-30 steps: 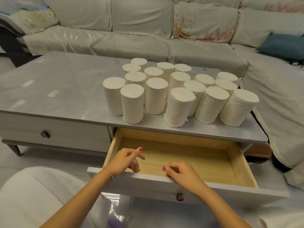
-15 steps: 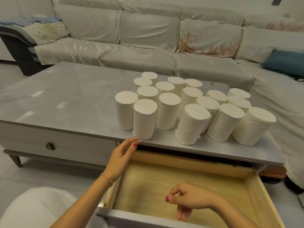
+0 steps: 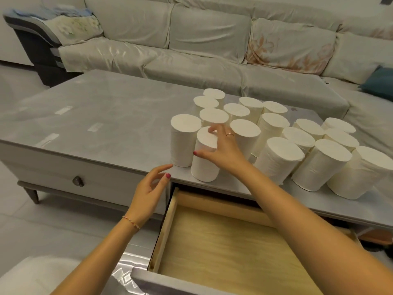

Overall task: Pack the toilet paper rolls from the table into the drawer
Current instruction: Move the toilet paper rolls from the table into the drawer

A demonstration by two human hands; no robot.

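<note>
Several white toilet paper rolls (image 3: pixel 276 160) stand upright in a cluster on the grey table (image 3: pixel 106 116). My right hand (image 3: pixel 219 145) is wrapped around the top of the front roll (image 3: pixel 205 165), thumb on its near side and fingers over its flat top; the roll still stands on the table. My left hand (image 3: pixel 151 188) hovers open just below the table's front edge, near the leftmost roll (image 3: pixel 182 141), touching nothing. Beneath the rolls the wooden drawer (image 3: pixel 223 248) is pulled out, with nothing inside it.
A second, closed drawer with a dark knob (image 3: pixel 78 181) is at the left of the table front. A pale sofa (image 3: pixel 191 45) wraps behind and to the right of the table. A white cushion (image 3: pixel 36 275) sits at the lower left.
My right hand rose from the drawer and took hold of the front roll's top. My left hand lifted from the drawer toward the table edge. The view has moved closer.
</note>
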